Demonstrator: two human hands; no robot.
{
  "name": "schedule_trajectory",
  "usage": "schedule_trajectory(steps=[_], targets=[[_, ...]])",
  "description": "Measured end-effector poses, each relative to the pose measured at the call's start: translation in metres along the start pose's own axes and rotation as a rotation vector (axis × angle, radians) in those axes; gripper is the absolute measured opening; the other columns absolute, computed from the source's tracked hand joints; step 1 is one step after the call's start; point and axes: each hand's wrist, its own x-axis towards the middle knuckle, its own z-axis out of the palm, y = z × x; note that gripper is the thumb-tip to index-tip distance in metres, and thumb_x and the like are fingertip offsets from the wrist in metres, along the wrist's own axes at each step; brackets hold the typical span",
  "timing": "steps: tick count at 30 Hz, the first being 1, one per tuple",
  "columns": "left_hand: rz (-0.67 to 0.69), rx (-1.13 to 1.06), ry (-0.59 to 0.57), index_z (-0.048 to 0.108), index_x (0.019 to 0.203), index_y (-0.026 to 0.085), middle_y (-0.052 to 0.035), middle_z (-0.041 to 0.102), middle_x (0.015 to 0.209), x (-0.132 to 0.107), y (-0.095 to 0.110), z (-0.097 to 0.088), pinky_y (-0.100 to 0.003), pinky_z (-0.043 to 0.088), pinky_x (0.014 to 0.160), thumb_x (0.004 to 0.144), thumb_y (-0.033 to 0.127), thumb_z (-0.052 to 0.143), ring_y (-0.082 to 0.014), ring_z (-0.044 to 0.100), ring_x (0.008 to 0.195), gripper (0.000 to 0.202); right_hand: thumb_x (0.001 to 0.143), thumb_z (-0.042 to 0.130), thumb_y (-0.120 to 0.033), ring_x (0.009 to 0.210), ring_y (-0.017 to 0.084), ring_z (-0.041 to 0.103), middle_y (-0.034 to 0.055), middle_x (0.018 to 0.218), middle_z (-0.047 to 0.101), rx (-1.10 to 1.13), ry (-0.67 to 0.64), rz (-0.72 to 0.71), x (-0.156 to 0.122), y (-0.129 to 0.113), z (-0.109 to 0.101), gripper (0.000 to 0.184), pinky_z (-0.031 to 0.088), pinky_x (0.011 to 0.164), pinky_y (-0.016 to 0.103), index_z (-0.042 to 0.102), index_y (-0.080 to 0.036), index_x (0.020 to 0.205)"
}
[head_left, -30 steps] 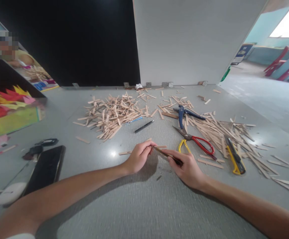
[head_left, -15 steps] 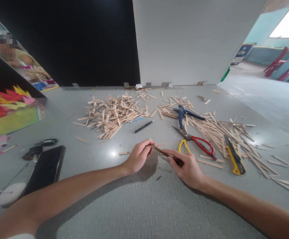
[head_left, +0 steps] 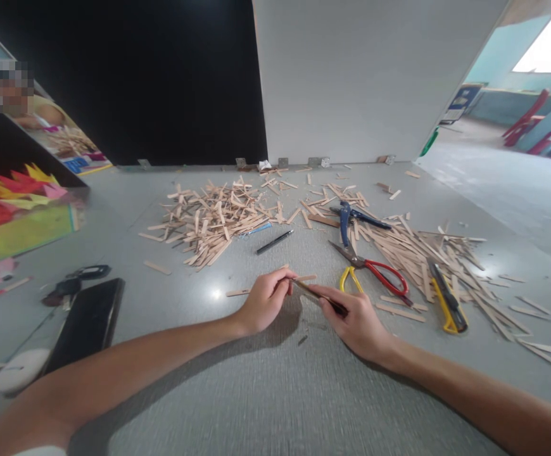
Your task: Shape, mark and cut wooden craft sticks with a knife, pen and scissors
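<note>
My left hand (head_left: 265, 301) pinches a small wooden stick (head_left: 308, 277), whose free end points right. My right hand (head_left: 358, 316) is closed around a slim tool (head_left: 322, 297) with a dark handle and a thin brassy front. The tool's tip meets or nearly meets the stick at my left fingertips; its exact kind is too small to make out. Both hands are just above the grey table. A dark sliver (head_left: 303, 340) lies below them. Beyond them rests a black pen (head_left: 274, 242), and another wooden stick (head_left: 236, 292) lies by my left hand.
Wooden sticks (head_left: 218, 218) are heaped behind the pen. On the right lie red-and-yellow-handled scissors (head_left: 384, 275), a blue hand cutter (head_left: 346, 221), a yellow utility knife (head_left: 448, 301) and more sticks (head_left: 403, 253). A phone (head_left: 88, 323) lies left. Upright panels (head_left: 351, 82) stand behind.
The stick in my left hand has shifted slightly to the right, with my left fingertips moving a little. My right hand and the slim tool have barely moved.
</note>
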Motion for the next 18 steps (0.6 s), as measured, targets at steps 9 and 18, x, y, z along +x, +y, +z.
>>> schedule_trajectory(steps=[9, 18], targets=[[0.01, 0.03, -0.011, 0.067, 0.096, 0.019, 0.0008, 0.057, 0.071, -0.0007, 0.0018, -0.0005, -0.024, 0.039, 0.057, 0.101, 0.032, 0.042, -0.0152, 0.05, 0.06, 0.029, 0.101, 0.05, -0.025, 0.051, 0.01, 0.054, 0.0066, 0.08, 0.082, -0.004, -0.008, -0.007, -0.0003, 0.0007, 0.0001, 0.042, 0.046, 0.053, 0.019, 0.083, -0.013, 0.125], [-0.017, -0.018, -0.031, 0.067, 0.096, 0.02, 0.0012, 0.055, 0.071, -0.0004, 0.0023, -0.0006, -0.025, 0.036, 0.056, 0.1, 0.037, 0.044, -0.0155, 0.048, 0.059, 0.028, 0.101, 0.051, -0.026, 0.058, 0.012, 0.067, 0.01, 0.093, 0.085, 0.047, -0.027, 0.01, 0.0001, 0.0033, 0.0, 0.042, 0.052, 0.055, 0.02, 0.082, -0.014, 0.127]])
